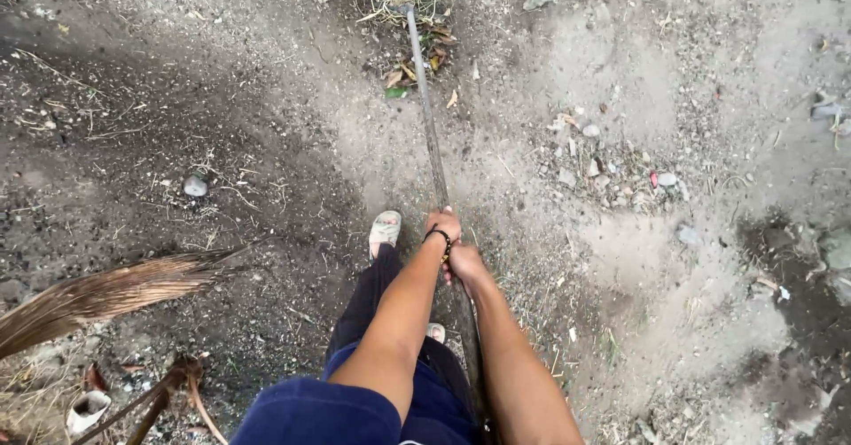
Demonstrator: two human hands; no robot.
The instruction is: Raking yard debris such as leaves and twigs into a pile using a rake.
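I look down at bare dirt ground. A long thin grey pole (pixel 427 113) runs from between my arms up to a clump of dry grass and leaves (pixel 409 46) at the top. My left hand (pixel 443 225), with a dark bracelet on its wrist, grips the pole higher up. My right hand (pixel 465 263) grips the same pole just below it. The pole's far end (pixel 408 8) rests in the clump; its tool head is hidden in the litter. My foot in a pale sandal (pixel 385 230) stands left of the hands.
A dry brown palm frond (pixel 106 292) lies at the left edge, with dried stalks (pixel 168 387) below it. A grey stone (pixel 195 184) sits on dark soil at left. Small stones and debris (pixel 612 175) are scattered at right. A dark damp patch (pixel 798 277) is at far right.
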